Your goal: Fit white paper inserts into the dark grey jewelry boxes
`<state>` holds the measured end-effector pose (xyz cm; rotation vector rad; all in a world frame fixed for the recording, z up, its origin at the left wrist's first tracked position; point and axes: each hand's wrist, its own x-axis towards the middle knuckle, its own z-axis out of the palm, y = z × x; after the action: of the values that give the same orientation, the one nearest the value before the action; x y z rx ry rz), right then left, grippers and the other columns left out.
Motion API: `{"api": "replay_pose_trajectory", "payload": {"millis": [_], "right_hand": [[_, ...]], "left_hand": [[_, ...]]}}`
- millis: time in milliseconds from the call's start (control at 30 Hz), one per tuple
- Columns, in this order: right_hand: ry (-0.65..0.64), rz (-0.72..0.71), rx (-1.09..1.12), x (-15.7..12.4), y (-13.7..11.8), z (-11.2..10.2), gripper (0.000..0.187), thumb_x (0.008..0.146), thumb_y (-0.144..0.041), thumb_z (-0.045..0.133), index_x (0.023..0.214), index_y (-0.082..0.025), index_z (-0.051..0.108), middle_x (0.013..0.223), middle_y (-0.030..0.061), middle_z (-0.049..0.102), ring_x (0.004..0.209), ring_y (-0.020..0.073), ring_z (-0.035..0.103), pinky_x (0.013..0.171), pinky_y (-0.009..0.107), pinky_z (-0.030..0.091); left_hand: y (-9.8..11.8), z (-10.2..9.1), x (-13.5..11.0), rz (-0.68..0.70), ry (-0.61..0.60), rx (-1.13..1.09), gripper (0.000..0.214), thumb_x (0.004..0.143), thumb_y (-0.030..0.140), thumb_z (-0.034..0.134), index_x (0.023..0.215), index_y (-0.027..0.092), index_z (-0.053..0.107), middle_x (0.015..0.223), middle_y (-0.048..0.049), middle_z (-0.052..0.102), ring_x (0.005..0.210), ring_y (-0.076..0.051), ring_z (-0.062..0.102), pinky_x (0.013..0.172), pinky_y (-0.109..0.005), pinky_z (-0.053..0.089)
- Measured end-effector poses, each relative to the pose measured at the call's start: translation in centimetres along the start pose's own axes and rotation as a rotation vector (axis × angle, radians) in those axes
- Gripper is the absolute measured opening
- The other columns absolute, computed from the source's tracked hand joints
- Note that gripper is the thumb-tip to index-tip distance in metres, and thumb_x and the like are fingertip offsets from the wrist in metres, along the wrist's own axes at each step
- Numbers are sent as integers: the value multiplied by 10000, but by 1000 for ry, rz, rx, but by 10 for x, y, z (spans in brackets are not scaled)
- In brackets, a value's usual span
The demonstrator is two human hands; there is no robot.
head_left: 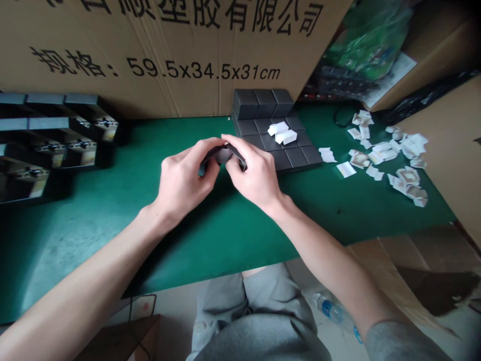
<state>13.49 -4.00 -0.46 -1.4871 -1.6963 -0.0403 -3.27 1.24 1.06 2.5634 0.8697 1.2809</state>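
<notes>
**Dark piece [236,154] held in both hands**

Left hand [186,175] and right hand [257,173] close together, clamped on it just above the frame's centre. Its visible edges slant down leftward and rightward from a peak; fingers hide its long axis and facing.

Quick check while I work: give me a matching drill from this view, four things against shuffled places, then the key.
Things
1. dark item
2. plastic bottle
3. open dark boxes
4. two white pieces

Places
A. on the floor
B. atop smooth-topped dark boxes
C. between left hand and right hand
D. left side of green table

Pairs: 1-C, 2-A, 3-D, 4-B
</notes>
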Motion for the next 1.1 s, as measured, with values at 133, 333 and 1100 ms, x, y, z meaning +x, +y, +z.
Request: {"api": "replay_pose_trajectory", "payload": {"millis": [133,333,1100], "right_hand": [[-11,19,0,-1,0,0,430,968,-157,456,1348,-233,641,1281,43,757,1110,207,748,1014,343,623],[-9,34,4,0,-3,-2,435,957,-138,458,1335,-225,656,1262,40,769,1078,201,754,972,328,627],[-3,37,-28,-1,-6,-2,439,994,-184,412,1397,-258,571,1308,44,745,1118,203,750,1005,331,625]], "left_hand": [[1,-1,0,-63,-52,29,387,879,77,597,1217,216,725,1070,-18,824,882,-157,786,764,-213,587],[0,-2,0,-107,-109,5,397,913,107,572,1266,227,708,1116,-25,811,926,-162,778,805,-222,585],[2,-4,1,-136,-79,17,298,986,212,544,1204,246,744,999,-22,829,784,-144,762,700,-212,563]]}}
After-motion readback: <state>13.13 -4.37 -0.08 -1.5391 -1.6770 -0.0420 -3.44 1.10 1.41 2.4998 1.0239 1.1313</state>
